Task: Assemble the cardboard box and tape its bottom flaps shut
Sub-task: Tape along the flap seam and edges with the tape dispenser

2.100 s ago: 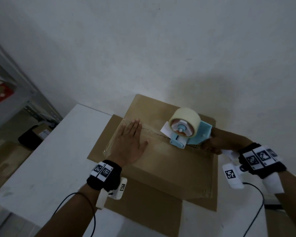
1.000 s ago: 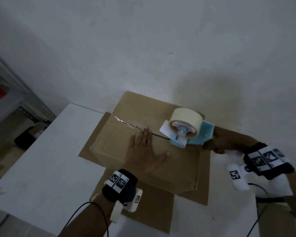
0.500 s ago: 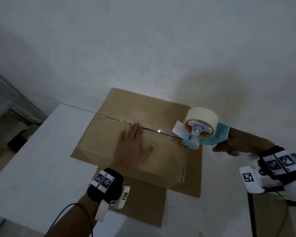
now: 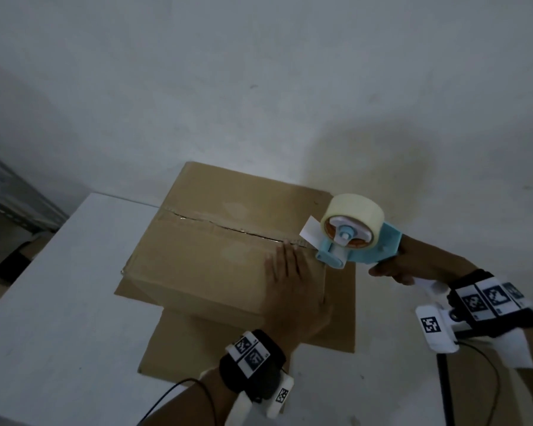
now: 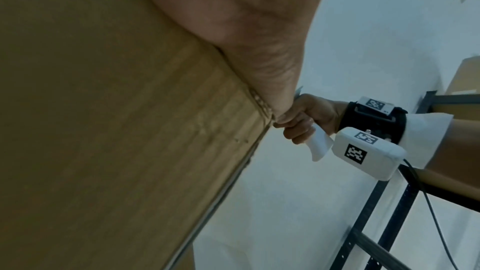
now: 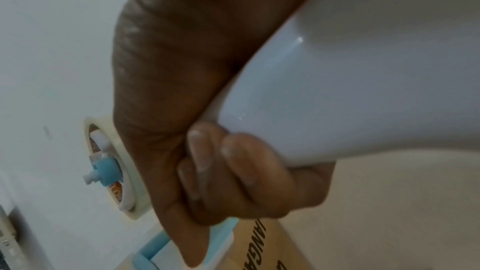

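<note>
A brown cardboard box [image 4: 216, 250] stands upside down on the white table [image 4: 53, 318], its bottom flaps closed and clear tape along the centre seam [image 4: 228, 230]. My left hand [image 4: 293, 290] lies flat with straight fingers on the box's right end, beside the seam; the left wrist view shows its palm [image 5: 233, 17] against the cardboard [image 5: 116, 130]. My right hand [image 4: 413, 265] grips the white handle [image 6: 337, 89] of a light blue tape dispenser [image 4: 351, 238] with a roll of tape. The dispenser's nose sits at the box's right edge, at the seam's end.
The box's open flaps [image 4: 197, 342] lie spread on the table around its base. A white wall [image 4: 259, 87] rises right behind the box. A metal shelf frame [image 4: 13, 198] stands to the left and another dark rack [image 5: 389, 223] at the right.
The dispenser ran rightwards along the seam to the box's right edge. My left hand slid right along the top to the right end. The view shifted too.
</note>
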